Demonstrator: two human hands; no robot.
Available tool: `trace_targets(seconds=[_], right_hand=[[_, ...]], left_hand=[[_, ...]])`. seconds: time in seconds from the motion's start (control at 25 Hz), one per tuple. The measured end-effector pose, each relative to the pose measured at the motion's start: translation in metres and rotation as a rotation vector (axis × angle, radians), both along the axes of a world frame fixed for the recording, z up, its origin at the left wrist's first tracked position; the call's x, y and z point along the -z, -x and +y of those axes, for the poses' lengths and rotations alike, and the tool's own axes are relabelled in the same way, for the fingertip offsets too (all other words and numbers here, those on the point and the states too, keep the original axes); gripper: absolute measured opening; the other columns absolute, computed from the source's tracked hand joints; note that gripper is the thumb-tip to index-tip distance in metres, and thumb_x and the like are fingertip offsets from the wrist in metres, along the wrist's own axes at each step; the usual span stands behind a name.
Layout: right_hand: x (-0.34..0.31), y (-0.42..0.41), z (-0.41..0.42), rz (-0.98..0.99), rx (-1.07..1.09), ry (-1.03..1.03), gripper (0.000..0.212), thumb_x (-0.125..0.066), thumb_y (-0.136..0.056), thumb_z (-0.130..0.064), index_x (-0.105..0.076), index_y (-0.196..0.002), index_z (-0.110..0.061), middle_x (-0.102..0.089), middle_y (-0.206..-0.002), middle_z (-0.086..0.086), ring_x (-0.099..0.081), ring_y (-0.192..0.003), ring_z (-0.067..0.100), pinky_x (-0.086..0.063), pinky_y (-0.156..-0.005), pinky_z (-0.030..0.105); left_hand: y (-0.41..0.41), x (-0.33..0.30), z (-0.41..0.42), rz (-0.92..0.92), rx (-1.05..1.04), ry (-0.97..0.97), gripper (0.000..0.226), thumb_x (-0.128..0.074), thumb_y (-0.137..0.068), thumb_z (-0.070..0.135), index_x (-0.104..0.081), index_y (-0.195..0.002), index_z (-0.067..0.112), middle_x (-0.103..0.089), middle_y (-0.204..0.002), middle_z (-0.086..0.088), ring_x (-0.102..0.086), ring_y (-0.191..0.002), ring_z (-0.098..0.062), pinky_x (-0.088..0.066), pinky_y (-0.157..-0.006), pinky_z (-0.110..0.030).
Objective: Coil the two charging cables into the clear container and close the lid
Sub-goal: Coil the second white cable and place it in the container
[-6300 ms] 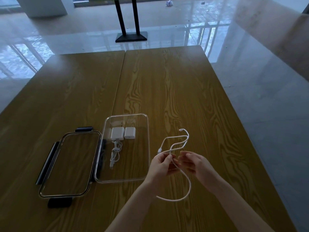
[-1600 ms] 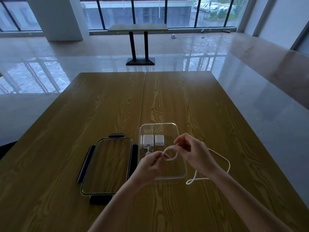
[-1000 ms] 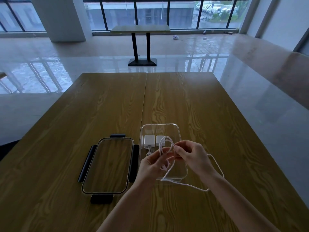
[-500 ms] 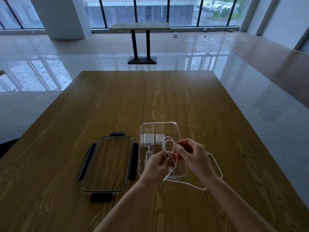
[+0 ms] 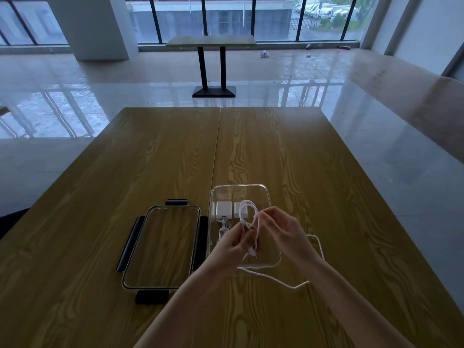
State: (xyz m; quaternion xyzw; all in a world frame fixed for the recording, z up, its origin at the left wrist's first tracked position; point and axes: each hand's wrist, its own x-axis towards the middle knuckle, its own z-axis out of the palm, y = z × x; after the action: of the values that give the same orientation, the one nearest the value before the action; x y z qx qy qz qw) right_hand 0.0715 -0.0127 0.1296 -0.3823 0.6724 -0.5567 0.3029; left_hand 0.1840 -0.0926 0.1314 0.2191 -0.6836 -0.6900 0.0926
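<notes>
Over the open clear container (image 5: pixel 266 197) both hands hold a white charging cable (image 5: pixel 247 213) looped into a few coils. My left hand (image 5: pixel 232 243) pinches the bottom of the loops. My right hand (image 5: pixel 281 228) grips the strand at their upper right. The cable's loose tail runs across the table to the right and front of the container. Inside the container lie two white charger blocks (image 5: pixel 224 209) and a second coiled cable (image 5: pixel 224 228), partly hidden by my left hand. The clear lid (image 5: pixel 163 244) with black clips lies flat left of the container.
The wooden table (image 5: pixel 150 159) is made of two joined tops with a seam down the middle. Beyond it are a glossy floor, another small table (image 5: pixel 211 42) on a black stand, a white pillar and large windows.
The hands have wound more cable into the loops above the container. The loose tail on the table has shortened and shifted. The head view has barely moved.
</notes>
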Motion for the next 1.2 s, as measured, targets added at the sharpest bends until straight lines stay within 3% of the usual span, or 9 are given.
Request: trace_targets(seconds=[0.12, 0.24, 0.36, 0.44, 0.64, 0.76, 0.84, 1.04, 1.2], right_hand=[[0.021, -0.012, 0.006, -0.308, -0.219, -0.058, 0.045, -0.028, -0.080, -0.061, -0.058, -0.103, -0.035, -0.062, -0.109, -0.008, -0.056, -0.106, 0.005, -0.042, -0.090, 0.024], [0.037, -0.019, 0.016, -0.373, -0.309, -0.120, 0.044, -0.026, -0.083, -0.051, -0.062, -0.096, -0.030, -0.066, -0.096, -0.012, -0.060, -0.101, 0.006, -0.040, -0.093, 0.025], [0.033, -0.021, 0.022, -0.271, -0.319, -0.168, 0.023, -0.045, -0.086, -0.036, -0.061, -0.075, -0.024, -0.059, -0.063, -0.012, -0.057, -0.066, 0.004, -0.045, -0.071, 0.019], [0.027, -0.018, 0.022, -0.210, -0.353, -0.180, 0.016, -0.052, -0.087, -0.022, -0.057, -0.071, -0.022, -0.052, -0.056, -0.012, -0.047, -0.054, 0.000, -0.039, -0.058, 0.016], [0.002, 0.001, 0.026, 0.297, -0.369, -0.309, 0.006, -0.056, -0.085, -0.020, -0.056, -0.082, -0.025, -0.055, -0.072, -0.012, -0.054, -0.059, -0.005, -0.042, -0.053, 0.012], [-0.013, 0.013, 0.031, 0.401, -0.295, -0.315, 0.010, -0.059, -0.082, -0.021, -0.059, -0.092, -0.019, -0.059, -0.082, -0.012, -0.058, -0.072, -0.001, -0.048, -0.064, 0.011], [-0.020, 0.015, 0.029, 0.468, -0.246, -0.273, 0.011, -0.062, -0.080, -0.018, -0.062, -0.092, -0.017, -0.059, -0.083, -0.012, -0.059, -0.078, 0.000, -0.049, -0.070, 0.010], [-0.036, 0.018, 0.018, 0.643, -0.150, -0.151, 0.013, -0.070, -0.073, -0.022, -0.063, -0.081, -0.016, -0.055, -0.074, -0.018, -0.056, -0.066, -0.004, -0.045, -0.064, 0.004], [-0.042, 0.022, 0.012, 0.688, -0.092, -0.081, 0.020, -0.073, -0.069, -0.027, -0.054, -0.073, -0.022, -0.051, -0.068, -0.019, -0.054, -0.067, -0.007, -0.042, -0.059, 0.005]], left_hand=[[0.000, -0.012, -0.002, 0.092, -0.086, -0.087, 0.022, -0.035, -0.093, 0.014, -0.054, -0.082, 0.013, -0.056, -0.070, 0.002, -0.056, -0.056, 0.005, -0.048, -0.059, -0.011], [0.000, -0.017, -0.011, 0.136, -0.134, -0.190, 0.022, -0.036, -0.092, 0.014, -0.055, -0.080, 0.012, -0.057, -0.070, -0.001, -0.057, -0.058, -0.003, -0.049, -0.061, -0.017], [-0.003, -0.017, -0.017, 0.115, -0.132, -0.113, 0.021, -0.037, -0.092, 0.014, -0.053, -0.081, 0.011, -0.056, -0.070, -0.002, -0.056, -0.060, -0.006, -0.050, -0.059, -0.017], [-0.003, -0.017, -0.017, 0.092, -0.122, -0.030, 0.021, -0.037, -0.093, 0.013, -0.052, -0.079, 0.013, -0.054, -0.070, -0.001, -0.053, -0.061, -0.008, -0.049, -0.060, -0.019], [-0.008, -0.010, -0.021, 0.076, -0.128, 0.033, 0.022, -0.035, -0.093, 0.011, -0.051, -0.079, 0.013, -0.051, -0.073, -0.004, -0.050, -0.066, -0.012, -0.048, -0.062, -0.021], [-0.008, 0.001, -0.025, 0.022, -0.142, 0.115, 0.025, -0.035, -0.093, 0.008, -0.049, -0.075, 0.017, -0.052, -0.074, -0.005, -0.050, -0.073, -0.020, -0.046, -0.071, -0.033], [-0.008, 0.005, -0.024, -0.015, -0.106, 0.167, 0.024, -0.035, -0.093, 0.008, -0.049, -0.075, 0.016, -0.053, -0.073, -0.003, -0.050, -0.069, -0.016, -0.045, -0.068, -0.030], [-0.006, 0.000, -0.013, -0.100, 0.064, 0.273, 0.020, -0.034, -0.094, 0.014, -0.053, -0.089, 0.007, -0.057, -0.072, 0.002, -0.050, -0.052, 0.000, -0.040, -0.052, -0.014], [-0.005, -0.014, -0.010, -0.063, 0.182, 0.175, 0.023, -0.032, -0.094, 0.015, -0.052, -0.084, 0.014, -0.052, -0.069, 0.001, -0.045, -0.055, -0.004, -0.038, -0.056, -0.019]])
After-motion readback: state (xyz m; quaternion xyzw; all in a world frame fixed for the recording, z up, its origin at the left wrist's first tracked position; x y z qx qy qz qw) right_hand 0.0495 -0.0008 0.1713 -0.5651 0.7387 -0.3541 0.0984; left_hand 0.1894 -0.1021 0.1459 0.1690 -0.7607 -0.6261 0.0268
